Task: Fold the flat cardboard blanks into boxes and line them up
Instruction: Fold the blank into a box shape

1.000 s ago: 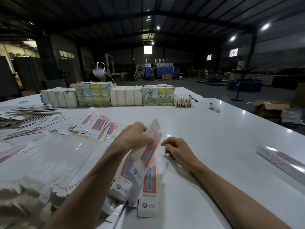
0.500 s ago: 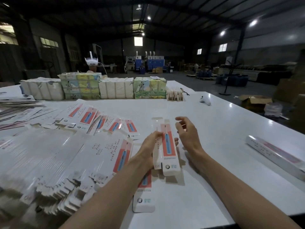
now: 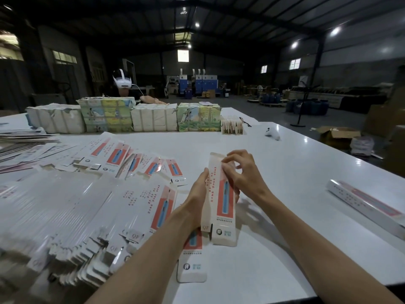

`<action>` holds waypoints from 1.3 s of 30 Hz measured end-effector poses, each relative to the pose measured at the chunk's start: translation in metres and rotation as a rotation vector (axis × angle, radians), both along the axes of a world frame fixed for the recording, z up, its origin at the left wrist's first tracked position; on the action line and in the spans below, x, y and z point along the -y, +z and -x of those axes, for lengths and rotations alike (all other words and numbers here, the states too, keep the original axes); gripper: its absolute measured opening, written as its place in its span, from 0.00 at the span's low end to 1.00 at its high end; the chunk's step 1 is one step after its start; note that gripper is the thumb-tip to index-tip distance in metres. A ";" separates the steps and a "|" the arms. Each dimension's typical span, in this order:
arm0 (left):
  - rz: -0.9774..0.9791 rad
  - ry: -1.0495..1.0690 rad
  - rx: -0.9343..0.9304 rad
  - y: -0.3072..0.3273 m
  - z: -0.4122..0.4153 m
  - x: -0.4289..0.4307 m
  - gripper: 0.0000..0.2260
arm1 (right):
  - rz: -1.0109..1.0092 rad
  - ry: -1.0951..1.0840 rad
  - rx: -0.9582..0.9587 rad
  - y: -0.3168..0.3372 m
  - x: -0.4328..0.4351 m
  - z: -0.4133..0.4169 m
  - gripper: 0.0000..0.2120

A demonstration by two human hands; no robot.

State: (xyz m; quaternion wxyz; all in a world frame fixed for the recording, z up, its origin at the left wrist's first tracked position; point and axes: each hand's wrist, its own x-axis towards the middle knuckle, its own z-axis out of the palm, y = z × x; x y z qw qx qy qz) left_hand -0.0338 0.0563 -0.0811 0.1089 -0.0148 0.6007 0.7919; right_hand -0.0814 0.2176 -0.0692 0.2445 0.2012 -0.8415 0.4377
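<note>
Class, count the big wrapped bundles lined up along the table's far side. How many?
4: a white bundle at the left end, a green-and-yellow bundle next, a second white bundle, then a green picture bundle rightmost. More may hide behind.

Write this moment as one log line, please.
phase: folding; left hand: grips held blank at left edge; right hand: pinches its upper right edge; folded box: far right; flat blanks: piled left
</note>
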 end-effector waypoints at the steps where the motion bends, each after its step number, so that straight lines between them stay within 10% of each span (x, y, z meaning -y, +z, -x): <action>1: -0.042 -0.038 0.010 0.000 0.000 0.000 0.24 | 0.079 0.030 0.061 0.002 0.000 0.000 0.06; 9: -0.141 -0.186 0.026 0.003 -0.001 -0.013 0.31 | 0.630 0.472 0.420 0.016 -0.006 -0.012 0.12; 18: -0.341 -0.034 0.019 0.000 0.011 -0.004 0.28 | 0.569 0.300 0.337 0.012 0.008 -0.022 0.26; 33: 0.058 0.174 -0.348 -0.005 0.019 -0.001 0.11 | 0.391 0.327 0.259 -0.004 -0.002 -0.013 0.21; 39: 0.126 -0.041 -0.439 -0.002 0.018 -0.001 0.39 | 0.401 0.382 0.284 -0.001 -0.008 -0.012 0.19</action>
